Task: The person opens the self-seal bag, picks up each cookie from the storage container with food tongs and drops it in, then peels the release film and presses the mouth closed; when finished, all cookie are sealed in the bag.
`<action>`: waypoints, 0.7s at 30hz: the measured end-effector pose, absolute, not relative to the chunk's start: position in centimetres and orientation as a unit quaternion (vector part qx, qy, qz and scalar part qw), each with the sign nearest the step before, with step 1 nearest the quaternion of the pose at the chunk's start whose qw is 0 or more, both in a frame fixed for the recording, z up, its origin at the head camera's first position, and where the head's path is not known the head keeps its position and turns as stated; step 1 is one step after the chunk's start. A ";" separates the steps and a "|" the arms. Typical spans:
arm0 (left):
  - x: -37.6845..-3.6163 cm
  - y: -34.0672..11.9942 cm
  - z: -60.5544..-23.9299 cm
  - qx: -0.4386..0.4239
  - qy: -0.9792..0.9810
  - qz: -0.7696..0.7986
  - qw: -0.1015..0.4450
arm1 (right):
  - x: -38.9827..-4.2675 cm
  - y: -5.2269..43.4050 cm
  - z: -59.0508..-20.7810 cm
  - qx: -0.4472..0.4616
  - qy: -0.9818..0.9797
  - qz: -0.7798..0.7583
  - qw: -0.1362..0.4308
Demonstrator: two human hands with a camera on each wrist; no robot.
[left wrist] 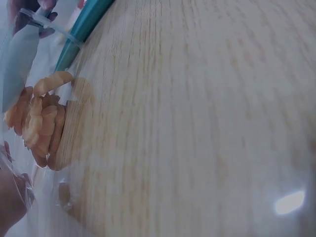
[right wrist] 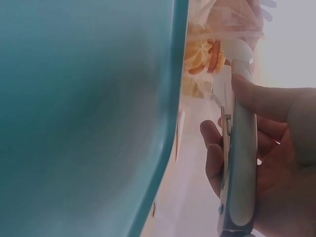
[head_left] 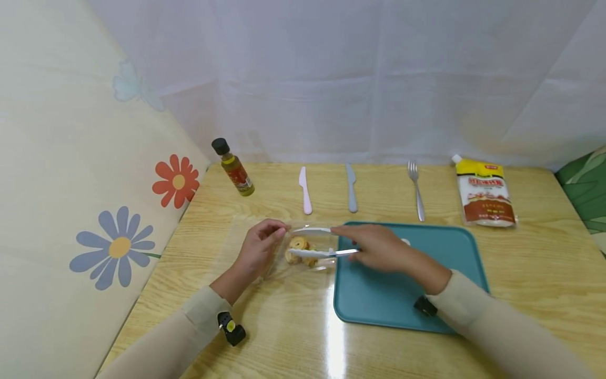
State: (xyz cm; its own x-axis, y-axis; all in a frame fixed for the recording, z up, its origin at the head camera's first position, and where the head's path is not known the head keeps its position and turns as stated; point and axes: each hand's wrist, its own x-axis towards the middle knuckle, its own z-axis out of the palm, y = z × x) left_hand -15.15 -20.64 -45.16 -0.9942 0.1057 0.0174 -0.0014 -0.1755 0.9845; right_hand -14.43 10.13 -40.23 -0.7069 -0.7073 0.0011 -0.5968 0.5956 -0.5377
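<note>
My left hand (head_left: 258, 247) pinches the edge of a clear plastic bag (head_left: 325, 266) low over the wooden table. Inside it lie several golden ring-shaped cookies (head_left: 298, 243), seen from the side in the left wrist view as a ridged cluster (left wrist: 44, 123). A pair of tongs (right wrist: 243, 163) is gripped in my right hand (head_left: 381, 247), thumb on one arm and fingers around the other. Their white tips are spread apart at the bag's mouth, overlapping the cookies in the head view. Between the tips, nothing is clamped.
A teal tray (head_left: 412, 310) lies under my right hand. Along the back are an oil bottle (head_left: 238, 175), a pink knife (head_left: 305, 192), a grey knife (head_left: 352, 189), a fork (head_left: 417, 192) and a capped sauce pouch (head_left: 486, 193). A patterned wall (head_left: 57, 158) borders the left.
</note>
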 end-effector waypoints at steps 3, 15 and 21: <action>-15.2 -20.6 -45.1 0.037 0.642 0.765 0.036 | -14.5 9.7 -40.3 -0.366 0.887 -0.258 0.113; -15.2 -20.7 -45.2 0.037 0.645 0.762 0.039 | -14.2 9.6 -40.2 -0.360 0.890 -0.251 0.121; -15.2 -20.9 -45.3 0.038 0.649 0.758 0.045 | -13.5 10.6 -40.2 -0.357 0.885 -0.271 0.122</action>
State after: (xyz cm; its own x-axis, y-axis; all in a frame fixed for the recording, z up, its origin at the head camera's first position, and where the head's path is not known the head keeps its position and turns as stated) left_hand -15.16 -20.87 -45.28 -0.9932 0.1167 -0.0009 -0.0188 -0.1524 0.9881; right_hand -13.54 10.64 -40.20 -0.7153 -0.6985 -0.0213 -0.5666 0.5974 -0.5676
